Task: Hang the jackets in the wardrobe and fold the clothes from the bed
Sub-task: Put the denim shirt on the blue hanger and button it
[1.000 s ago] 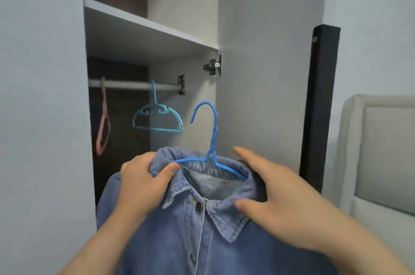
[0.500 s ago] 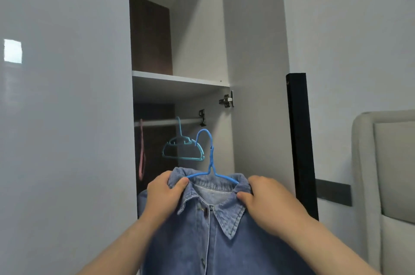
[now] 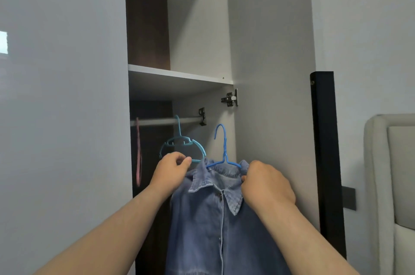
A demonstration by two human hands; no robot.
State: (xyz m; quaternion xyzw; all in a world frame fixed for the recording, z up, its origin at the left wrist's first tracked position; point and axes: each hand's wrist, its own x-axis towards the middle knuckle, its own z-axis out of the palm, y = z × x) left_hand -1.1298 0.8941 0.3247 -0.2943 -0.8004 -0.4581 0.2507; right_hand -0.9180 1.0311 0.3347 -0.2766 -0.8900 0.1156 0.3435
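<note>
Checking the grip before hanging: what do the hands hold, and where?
The denim jacket, on its blue hanger: left hand grips one shoulder, right hand the other, beside the collar.

No readable text, label or number anywhere.

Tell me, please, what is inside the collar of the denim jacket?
A blue hanger: its hook and neck rise out of the jacket collar. Its arms run under the denim, where the left hand and right hand grip, so their ends are hidden.
</note>
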